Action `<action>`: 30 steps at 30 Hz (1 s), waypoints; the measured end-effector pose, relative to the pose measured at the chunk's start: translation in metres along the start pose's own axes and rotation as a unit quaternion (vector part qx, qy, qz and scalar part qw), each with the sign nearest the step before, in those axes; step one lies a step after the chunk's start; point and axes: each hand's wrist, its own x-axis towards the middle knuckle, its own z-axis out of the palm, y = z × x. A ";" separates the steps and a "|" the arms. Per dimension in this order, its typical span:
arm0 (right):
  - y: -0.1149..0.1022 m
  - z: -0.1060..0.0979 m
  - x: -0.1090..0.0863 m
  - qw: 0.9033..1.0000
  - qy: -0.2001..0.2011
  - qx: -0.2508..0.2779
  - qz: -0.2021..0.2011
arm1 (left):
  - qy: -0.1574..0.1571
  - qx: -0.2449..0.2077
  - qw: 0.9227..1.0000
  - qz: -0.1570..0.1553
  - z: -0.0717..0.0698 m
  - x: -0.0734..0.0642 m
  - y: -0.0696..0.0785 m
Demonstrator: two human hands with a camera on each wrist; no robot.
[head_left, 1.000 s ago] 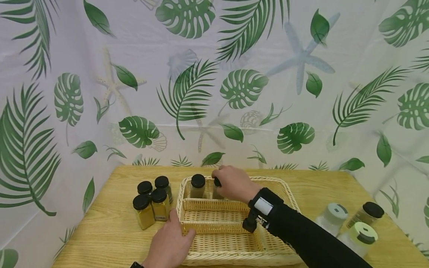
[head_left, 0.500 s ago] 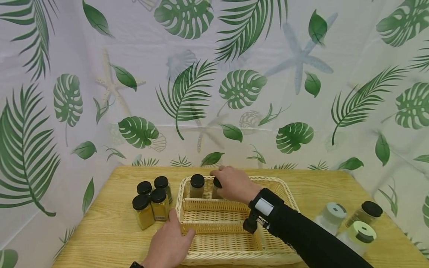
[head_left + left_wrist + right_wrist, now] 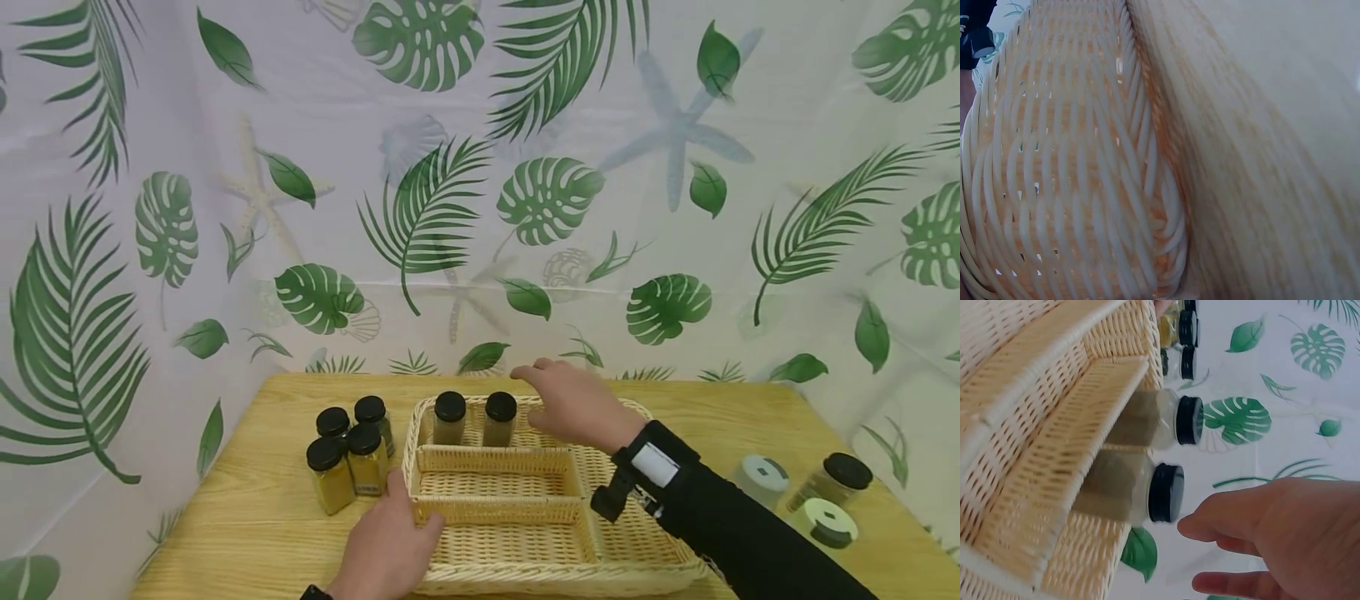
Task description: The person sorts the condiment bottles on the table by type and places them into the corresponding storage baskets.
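Note:
Two glass jars with black lids, the left jar [image 3: 449,421] and the right jar [image 3: 498,421], stand in the back compartment of a wicker basket [image 3: 555,575]. Both seem to hold a greyish-brown powder. My right hand [image 3: 577,404] hovers just right of the right jar, fingers spread and holding nothing. In the right wrist view, a gap separates the fingertips from that jar's lid [image 3: 1166,492]. My left hand [image 3: 390,542] grips the basket's left rim, with its thumb over the inner side. The left wrist view shows only the woven outer wall [image 3: 1066,156] beside the tabletop.
Several black-lidded jars with yellow and darker contents, among them a yellow jar [image 3: 330,483], stand left of the basket. To the right are a black-lidded jar [image 3: 832,483], a white-lidded container [image 3: 761,477] and a green-lidded container [image 3: 828,523]. A leaf-print cloth [image 3: 465,317] hangs behind the table.
My right hand has let go of the right jar and moved right and slightly up. That jar now stands uncovered in the basket. My left hand has stayed at the rim.

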 end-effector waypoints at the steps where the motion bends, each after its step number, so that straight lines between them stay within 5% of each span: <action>1: 0.005 -0.003 -0.004 1.000 0.000 0.000 0.005 | 0.000 0.001 1.000 0.000 0.001 0.000 0.001; 19: 0.089 -0.054 -0.093 0.995 -0.014 -0.007 0.100 | -0.006 0.011 1.000 -0.009 0.002 0.000 0.003; 30: 0.128 -0.066 -0.139 0.986 -0.051 0.000 0.161 | -0.004 0.012 1.000 -0.010 0.003 -0.001 0.005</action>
